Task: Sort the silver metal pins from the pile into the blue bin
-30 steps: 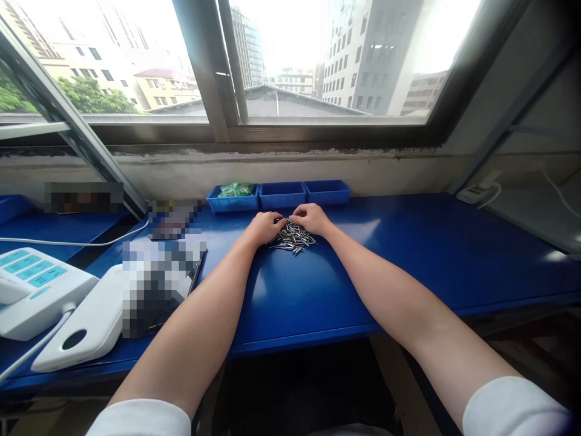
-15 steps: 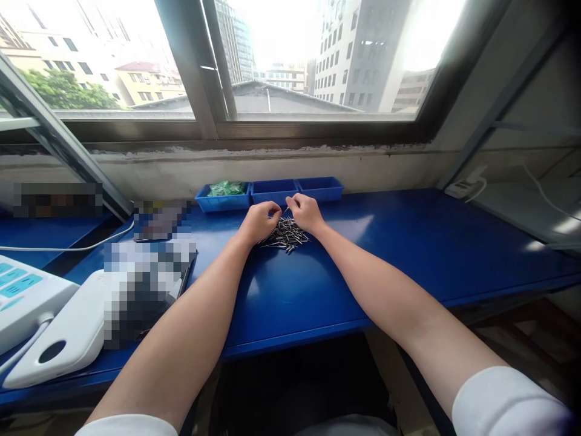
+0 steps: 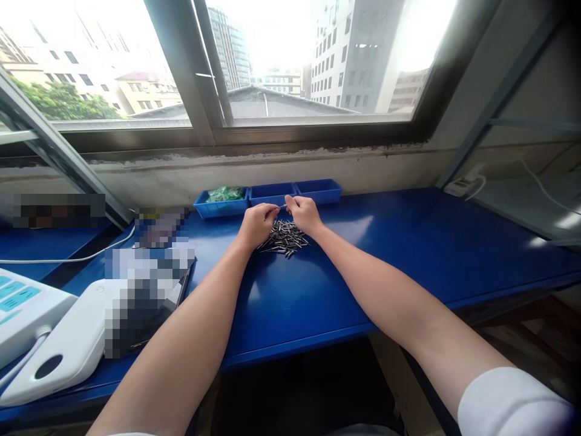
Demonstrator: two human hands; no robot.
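A small metal pin (image 3: 282, 207) is being pinched between the fingertips of the left hand (image 3: 256, 222) and the right hand (image 3: 304, 213), one end in each, just above a heap of like pins (image 3: 284, 237). Both hands are being held curled, fingers pressed together at the tips; the rest of each grip is too small to be made out. The heap is lying on the blue bench (image 3: 408, 242), directly below and between the two hands, with the heels of the hands resting beside it.

Behind the hands, three blue trays are being seen in a row against the wall: the left tray (image 3: 221, 206) is holding green pieces (image 3: 224, 194), while what lies in the middle tray (image 3: 270, 192) and the right tray (image 3: 320, 189) cannot be told. At the left, a white device (image 3: 54, 348) with teal keys (image 3: 16, 297) is lying on the bench; its lettering is too small to be read. Several patches beside it are blurred out, so no label or brand is being shown there. A white cable (image 3: 68, 259) is running along the left bench.
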